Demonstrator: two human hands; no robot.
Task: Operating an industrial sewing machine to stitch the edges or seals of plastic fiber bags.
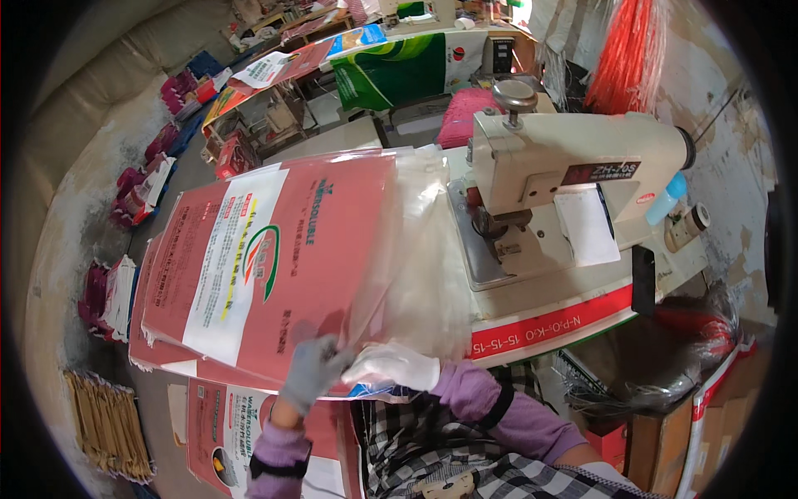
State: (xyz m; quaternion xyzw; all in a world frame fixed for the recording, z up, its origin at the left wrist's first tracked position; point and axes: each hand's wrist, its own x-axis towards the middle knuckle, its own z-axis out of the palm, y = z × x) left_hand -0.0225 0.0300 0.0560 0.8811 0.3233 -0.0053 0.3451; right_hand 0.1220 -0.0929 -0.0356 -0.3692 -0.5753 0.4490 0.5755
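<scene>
In a grey glove, my left hand [316,370] closes on the near edge of the top red printed sack [328,241], close to its open end. My right hand [392,367], in a white glove, is just to its right, fingers pointing left and closed on the near edge of the clear plastic liner [424,258]. The liner sticks out of the sack's right end toward the sewing machine [553,166]. Under the top sack lies a stack of similar sacks. The fingertips are partly hidden in folds of plastic.
The machine stands on a pale table, with a white paper [586,226] and a dark phone-like slab [642,280] on it. Red strands [628,58] hang behind. More red sacks [212,432] lie below left; bundles [108,424] line the left wall. A cardboard box [657,441] stands right.
</scene>
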